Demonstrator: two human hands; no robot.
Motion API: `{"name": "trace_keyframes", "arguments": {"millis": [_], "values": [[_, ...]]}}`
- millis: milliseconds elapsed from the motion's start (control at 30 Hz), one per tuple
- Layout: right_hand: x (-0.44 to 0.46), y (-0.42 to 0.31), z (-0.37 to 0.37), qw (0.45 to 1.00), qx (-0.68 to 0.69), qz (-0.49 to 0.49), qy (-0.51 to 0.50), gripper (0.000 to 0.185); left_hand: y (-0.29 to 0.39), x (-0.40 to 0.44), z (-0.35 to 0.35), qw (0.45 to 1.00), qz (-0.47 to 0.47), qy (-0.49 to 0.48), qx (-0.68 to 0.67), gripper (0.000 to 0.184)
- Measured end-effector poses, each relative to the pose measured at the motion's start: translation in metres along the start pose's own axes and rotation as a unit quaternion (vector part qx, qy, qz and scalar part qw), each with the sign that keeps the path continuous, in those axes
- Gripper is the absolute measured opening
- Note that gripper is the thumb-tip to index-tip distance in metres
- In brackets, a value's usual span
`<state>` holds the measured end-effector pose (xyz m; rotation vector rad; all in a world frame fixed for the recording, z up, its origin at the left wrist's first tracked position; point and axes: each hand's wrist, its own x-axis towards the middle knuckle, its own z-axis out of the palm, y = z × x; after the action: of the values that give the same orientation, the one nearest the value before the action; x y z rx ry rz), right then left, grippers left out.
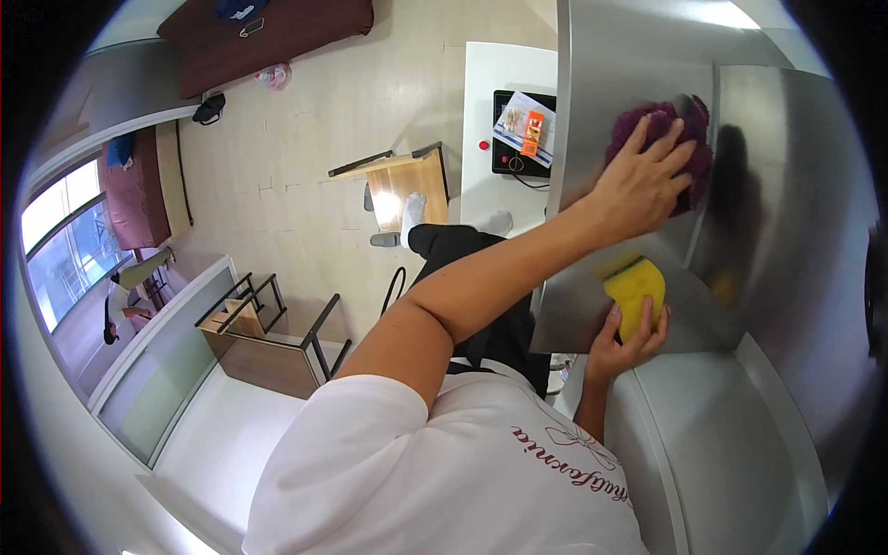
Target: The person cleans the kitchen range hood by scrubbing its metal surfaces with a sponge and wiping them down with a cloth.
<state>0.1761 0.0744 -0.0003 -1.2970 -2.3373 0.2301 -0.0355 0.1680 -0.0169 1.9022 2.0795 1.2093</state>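
Note:
My left hand (647, 176) reaches across to the upper right, pressing a fluffy purple cloth (703, 171) against a brushed metal surface (638, 46). Its fingers are spread over the cloth. Lower down, my right hand (636, 347) grips a yellow sponge (641, 294) with a dark scouring side. The sponge is held close to the lower part of the metal; whether it touches is unclear. A vertical seam and a shinier metal panel (786, 176) lie just right of the cloth.
One of my socked feet (413, 215) is on a wooden stool (393, 185), the other at a white countertop (481, 102). An orange packet (532, 132) and papers lie on a black cooktop (502, 168). A wooden chair (264, 351) is lower left; a brown-covered bed (277, 42) is at the top.

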Motion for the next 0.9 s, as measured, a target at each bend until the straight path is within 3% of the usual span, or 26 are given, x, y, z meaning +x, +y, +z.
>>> {"name": "trace_keyframes", "arguments": {"millis": [267, 600, 667, 700, 833, 900], "values": [[-0.001, -0.003, 0.006, 1.0, -0.005, 0.019, 0.011, 0.041, -0.007, -0.004, 0.005, 0.999, 0.026, 0.022, -0.034, 0.027], [-0.01, -0.002, 0.006, 0.995, -0.085, 0.046, 0.01, 0.048, -0.004, -0.031, -0.009, 0.995, 0.096, -0.025, 0.016, 0.036], [-0.014, 0.001, 0.01, 0.995, -0.08, 0.05, 0.035, 0.051, -0.005, -0.041, -0.01, 0.987, 0.139, -0.063, -0.053, 0.037], [-0.016, 0.0, 0.008, 0.992, -0.102, 0.072, 0.035, 0.052, -0.005, -0.041, -0.013, 0.974, 0.17, -0.148, -0.015, 0.044], [-0.031, -0.003, 0.01, 0.976, -0.145, 0.133, 0.095, 0.043, -0.007, -0.044, -0.025, 0.958, 0.238, -0.162, 0.002, 0.05], [-0.032, -0.015, 0.011, 0.977, -0.062, 0.168, 0.113, 0.044, -0.009, -0.045, -0.022, 0.941, 0.278, -0.184, 0.058, 0.048]]}}
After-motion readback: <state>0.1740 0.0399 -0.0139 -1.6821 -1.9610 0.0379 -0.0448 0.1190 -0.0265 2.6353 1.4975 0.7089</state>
